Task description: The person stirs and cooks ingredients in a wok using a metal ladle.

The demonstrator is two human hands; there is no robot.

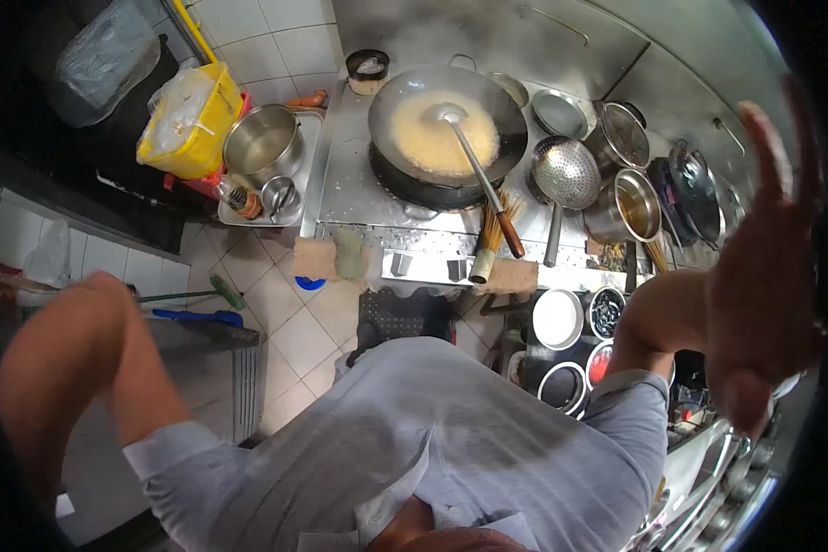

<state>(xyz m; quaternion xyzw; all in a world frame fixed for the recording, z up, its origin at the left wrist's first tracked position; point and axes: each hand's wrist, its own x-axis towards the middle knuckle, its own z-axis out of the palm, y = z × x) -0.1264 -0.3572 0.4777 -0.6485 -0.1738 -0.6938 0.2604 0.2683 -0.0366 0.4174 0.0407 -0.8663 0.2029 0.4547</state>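
My right hand [762,285] is raised close to the camera at the right edge, fingers stretched out and apart, holding nothing. My left arm [92,340] is bent up at the left, and its hand lies outside the picture. In front of me a large wok [385,124] sits on the stove, with pale, frothy, steaming liquid [423,143] in it. A ladle [474,158] rests in the wok, its wooden handle leaning over the front rim. Beside that handle lies a bamboo brush [488,247]. Neither hand touches these things.
A perforated skimmer [569,175], a pot of brown liquid [624,207] and several pans stand right of the wok. Seasoning containers [557,319] sit below them. At left, a tray [315,138] bears a steel pot [263,145] and a bottle, near a yellow basket [189,138].
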